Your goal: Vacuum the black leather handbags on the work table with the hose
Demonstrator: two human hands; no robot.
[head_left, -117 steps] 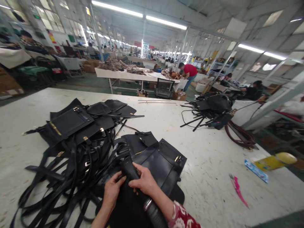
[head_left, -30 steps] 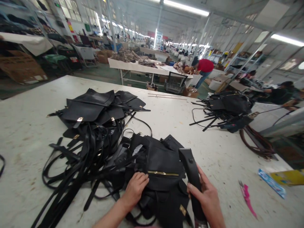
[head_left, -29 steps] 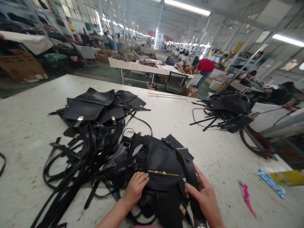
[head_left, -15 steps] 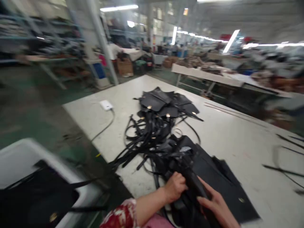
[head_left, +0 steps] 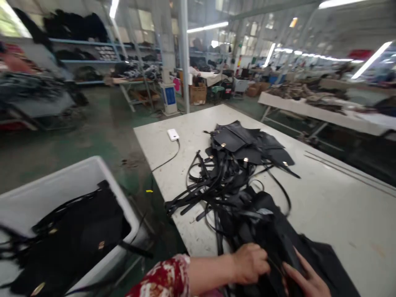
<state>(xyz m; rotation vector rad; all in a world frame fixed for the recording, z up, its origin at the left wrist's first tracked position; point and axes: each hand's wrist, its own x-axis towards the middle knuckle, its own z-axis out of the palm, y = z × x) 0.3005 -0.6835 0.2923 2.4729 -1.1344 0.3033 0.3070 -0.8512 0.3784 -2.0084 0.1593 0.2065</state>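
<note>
My left hand [head_left: 252, 263] is closed on a black leather-like bag [head_left: 275, 235] at the table's near edge, knuckles up. My right hand [head_left: 307, 277] grips the same bag from the right, with its thumb and fingers on either side of a fold. The bag's lower part runs out of view. Right beside it, a flat black piece [head_left: 328, 260] lies partly under my right hand. Beyond my hands is a tangle of black straps [head_left: 213, 177], and behind that a pile of black bag pieces [head_left: 238, 138] with gold-coloured fittings.
A white table [head_left: 337, 202] spreads out before me. On its left part lies a small white device [head_left: 173, 135] with a dark cable. At lower left, a white bin [head_left: 102, 173] holds black bags [head_left: 77, 227] with gold fittings. A pole [head_left: 185, 62] rises behind the table.
My view has swung left, so the table and bags appear further right and more of the white bin shows. Both hands stay on the black bag.
</note>
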